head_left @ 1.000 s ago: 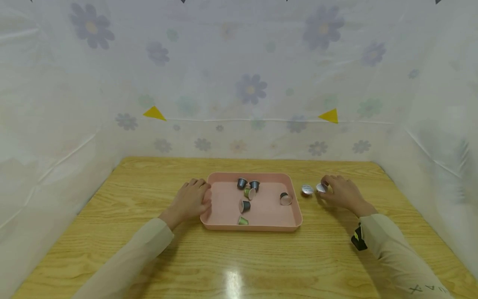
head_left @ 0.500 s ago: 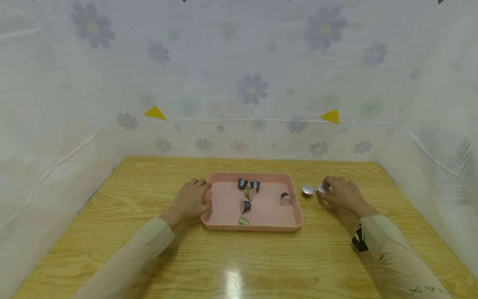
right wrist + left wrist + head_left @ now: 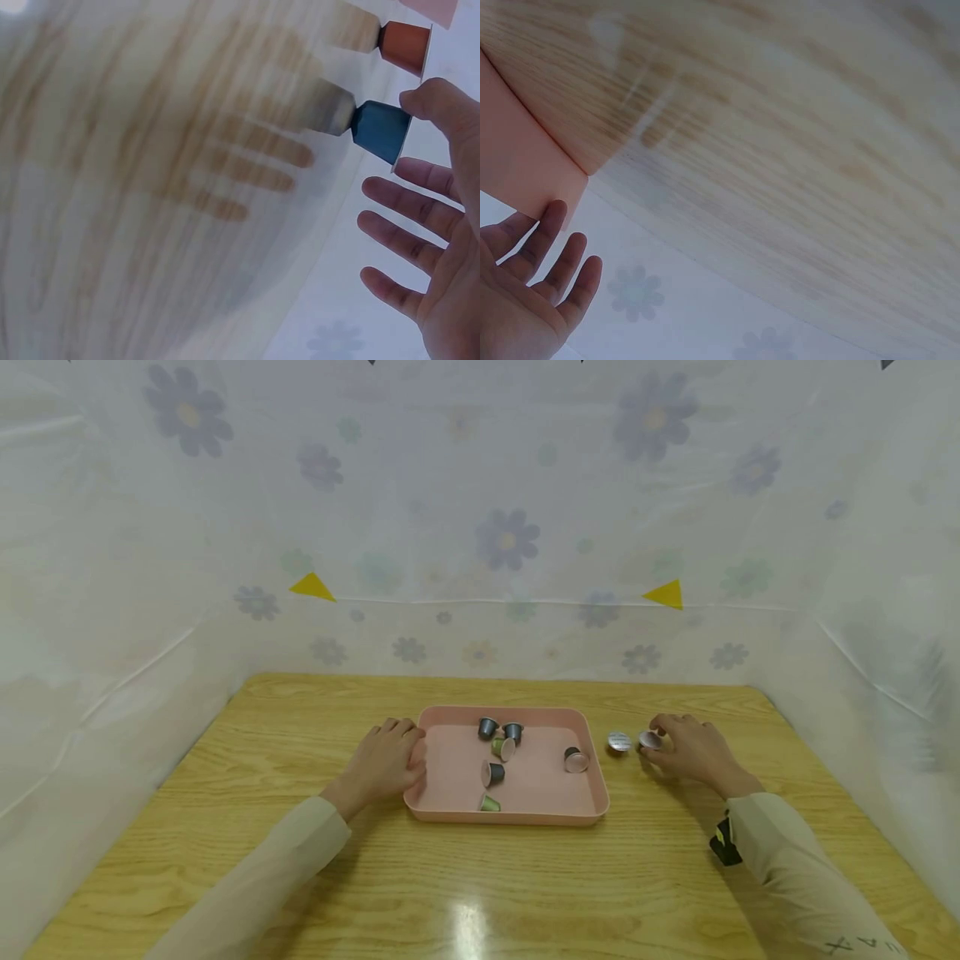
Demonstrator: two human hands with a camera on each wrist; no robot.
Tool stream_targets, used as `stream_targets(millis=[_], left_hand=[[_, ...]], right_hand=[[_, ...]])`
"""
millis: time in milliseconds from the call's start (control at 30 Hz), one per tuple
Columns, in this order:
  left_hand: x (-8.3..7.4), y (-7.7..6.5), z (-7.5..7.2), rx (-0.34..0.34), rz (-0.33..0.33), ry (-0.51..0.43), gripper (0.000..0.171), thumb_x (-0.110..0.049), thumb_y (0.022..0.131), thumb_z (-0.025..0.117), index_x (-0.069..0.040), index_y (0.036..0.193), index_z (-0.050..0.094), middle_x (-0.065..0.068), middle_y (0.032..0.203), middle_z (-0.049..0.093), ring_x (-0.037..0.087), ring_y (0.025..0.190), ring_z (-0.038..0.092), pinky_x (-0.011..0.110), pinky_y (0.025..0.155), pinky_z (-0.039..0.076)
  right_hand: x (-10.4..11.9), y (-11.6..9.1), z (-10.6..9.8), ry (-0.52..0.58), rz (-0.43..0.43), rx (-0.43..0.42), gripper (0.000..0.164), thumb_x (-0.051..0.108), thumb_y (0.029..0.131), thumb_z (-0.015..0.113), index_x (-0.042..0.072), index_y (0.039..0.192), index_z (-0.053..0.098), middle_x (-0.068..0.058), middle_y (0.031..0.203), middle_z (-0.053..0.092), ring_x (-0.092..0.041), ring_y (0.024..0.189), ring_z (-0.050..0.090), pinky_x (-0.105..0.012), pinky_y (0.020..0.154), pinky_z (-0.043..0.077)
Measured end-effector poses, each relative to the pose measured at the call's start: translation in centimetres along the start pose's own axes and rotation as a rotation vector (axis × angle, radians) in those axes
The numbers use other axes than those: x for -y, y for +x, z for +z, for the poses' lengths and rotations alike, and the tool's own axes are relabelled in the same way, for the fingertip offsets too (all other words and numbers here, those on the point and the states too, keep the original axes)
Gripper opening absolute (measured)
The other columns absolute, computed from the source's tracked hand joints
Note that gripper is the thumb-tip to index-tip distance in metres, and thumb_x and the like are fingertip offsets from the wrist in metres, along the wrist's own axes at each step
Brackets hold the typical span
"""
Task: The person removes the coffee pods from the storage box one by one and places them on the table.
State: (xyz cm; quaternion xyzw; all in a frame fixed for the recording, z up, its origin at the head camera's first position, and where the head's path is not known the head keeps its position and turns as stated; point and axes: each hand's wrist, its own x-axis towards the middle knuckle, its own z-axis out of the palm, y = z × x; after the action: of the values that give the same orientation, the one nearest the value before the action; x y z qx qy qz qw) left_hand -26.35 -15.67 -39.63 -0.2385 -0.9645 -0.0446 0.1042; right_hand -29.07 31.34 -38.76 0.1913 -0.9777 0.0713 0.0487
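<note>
My left hand [image 3: 382, 760] holds the left wall of a pink tray [image 3: 536, 793]. In the left wrist view its index fingertip lies on the outside of the tray wall [image 3: 525, 165], the thumb passes behind the rim, and the other fingers stretch free. My right hand [image 3: 693, 753] pinches the foil-lidded rim of a blue coffee capsule [image 3: 381, 131] between thumb and index finger; the other fingers spread apart. That capsule stands lid up on the table, right of the tray. Between it and the tray stands an orange coffee capsule [image 3: 405, 46], also lid up.
Several coffee capsules lie in the tray, among them a green one [image 3: 490, 804] by the front wall and a dark one [image 3: 575, 760] near the right wall. The wooden table [image 3: 360, 877] ends at a flower-printed curtain [image 3: 420, 510] on the back and sides.
</note>
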Motion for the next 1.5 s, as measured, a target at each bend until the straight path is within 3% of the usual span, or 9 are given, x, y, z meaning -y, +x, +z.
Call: stream_targets(millis=[633,1267,1500], left_hand=[[0.0,0.0,0.0,-0.008,0.005,0.015,0.041,-0.031,0.083,0.058,-0.006,0.115,0.059,0.009,0.112,0.057,0.031,0.108,0.051,0.047,0.089,0.044],[0.1,0.0,0.2,-0.005,0.001,-0.006,0.041,-0.031,0.084,0.056,-0.006,0.116,0.058,0.008,0.114,0.056,0.03,0.108,0.05,0.047,0.09,0.044],[0.2,0.0,0.2,-0.01,0.001,-0.001,0.042,-0.032,0.083,0.056,-0.007,0.116,0.058,0.007,0.114,0.056,0.029,0.108,0.05,0.046,0.09,0.044]], right_hand=[[2.0,0.8,-1.0,-0.045,-0.028,-0.056,0.044,0.036,0.083,0.061,0.007,0.116,0.056,-0.012,0.107,0.062,-0.034,0.099,0.055,-0.057,0.081,0.04],[5.1,1.5,-0.3,-0.088,-0.19,-0.166,0.039,0.033,0.079,0.068,0.008,0.109,0.061,-0.009,0.103,0.065,-0.03,0.095,0.057,-0.053,0.079,0.044],[6.5,1.7,-0.2,-0.104,-0.294,-0.244,0.035,0.027,0.077,0.07,0.009,0.105,0.062,-0.008,0.099,0.065,-0.026,0.09,0.057,-0.05,0.079,0.045]])
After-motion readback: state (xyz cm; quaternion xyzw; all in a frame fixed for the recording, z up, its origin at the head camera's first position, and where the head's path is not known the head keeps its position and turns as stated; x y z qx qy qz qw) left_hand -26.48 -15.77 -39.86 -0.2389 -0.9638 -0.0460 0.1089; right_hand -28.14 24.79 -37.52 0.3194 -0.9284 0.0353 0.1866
